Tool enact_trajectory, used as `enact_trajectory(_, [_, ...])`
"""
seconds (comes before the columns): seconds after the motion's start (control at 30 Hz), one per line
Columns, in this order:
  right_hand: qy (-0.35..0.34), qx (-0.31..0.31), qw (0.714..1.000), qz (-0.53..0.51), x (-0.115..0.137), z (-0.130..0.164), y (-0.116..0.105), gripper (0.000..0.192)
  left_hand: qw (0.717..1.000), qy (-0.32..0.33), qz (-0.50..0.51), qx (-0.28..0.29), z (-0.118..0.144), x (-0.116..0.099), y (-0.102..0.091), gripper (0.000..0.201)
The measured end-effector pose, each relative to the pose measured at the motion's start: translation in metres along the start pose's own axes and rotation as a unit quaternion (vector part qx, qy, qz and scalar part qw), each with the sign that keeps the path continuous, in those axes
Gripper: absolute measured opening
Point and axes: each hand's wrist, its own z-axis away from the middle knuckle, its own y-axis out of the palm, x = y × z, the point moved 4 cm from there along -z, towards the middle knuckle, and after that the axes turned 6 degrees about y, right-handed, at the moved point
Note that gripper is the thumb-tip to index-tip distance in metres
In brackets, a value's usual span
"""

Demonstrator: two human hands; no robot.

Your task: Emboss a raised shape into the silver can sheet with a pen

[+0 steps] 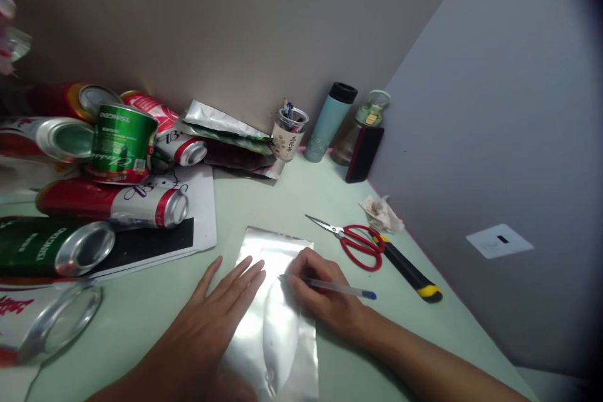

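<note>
Pinched between the thumb and fingers of the right hand (320, 286) is a slim clear plastic pen with a blue end (342, 288), its tip by the upper part of a long, leaf-like outline (281, 326) on a shiny silver rectangular sheet (307, 352); whether the tip touches, I cannot tell. Spread flat with its fingers apart, the left hand (211, 314) holds nothing in its grip and lies over the left side of the sheet, its outermost finger reaching past the edge. The sheet is on a pale green tabletop (141, 301), directly in front of the person. Just beyond the right hand lie slender-bladed scissors with red looped handles (336, 230), next to a black-and-yellow long-handled tool (409, 267), with a crumpled white tissue (382, 215) near both. Farther back, a dark slab-shaped phone (365, 154) leans upright near a clear bottle with a pale green lid (346, 147), a light blue cylindrical flask with a black top (330, 125) and a clear labelled jar of pens (287, 138). Silvery foil pouches (230, 132) lie left of the jar. On the left, red-and-white and green metal cans lie around a short, upside-down green can (125, 144), some over printed white paper (205, 213).
</note>
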Motion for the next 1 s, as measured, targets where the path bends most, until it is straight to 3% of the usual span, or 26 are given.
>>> enact_trajectory(0.13, [0.009, -0.002, 1.0, 0.011, -0.001, 0.0, 0.001, 0.015, 0.995, -0.049, 0.034, 0.082, -0.005, 0.001, -0.003, 0.133])
enact_trajectory(0.23, [0.011, 0.005, 1.0, 0.014, -0.001, 0.001, 0.002, 0.014, 0.993, -0.057, 0.043, 0.092, -0.005, 0.002, -0.004, 0.128])
enact_trajectory(0.3, [0.009, 0.009, 1.0, 0.021, 0.0, 0.002, 0.002, 0.013, 0.995, -0.049, 0.039, 0.078, -0.003, 0.003, 0.0, 0.129])
enact_trajectory(0.5, [-0.005, 0.012, 0.998, 0.062, 0.005, 0.002, 0.001, 0.015, 0.999, -0.006, -0.006, -0.043, 0.003, 0.006, 0.012, 0.144])
enact_trajectory(0.77, [-0.047, 0.021, 0.995, 0.083, 0.002, 0.003, 0.002, 0.017, 0.998, -0.009, 0.002, -0.057, 0.002, 0.006, 0.013, 0.141])
enact_trajectory(1.0, [-0.047, 0.032, 0.995, 0.079, 0.004, 0.003, 0.002, 0.017, 0.996, -0.049, 0.053, 0.047, 0.0, 0.006, 0.005, 0.13])
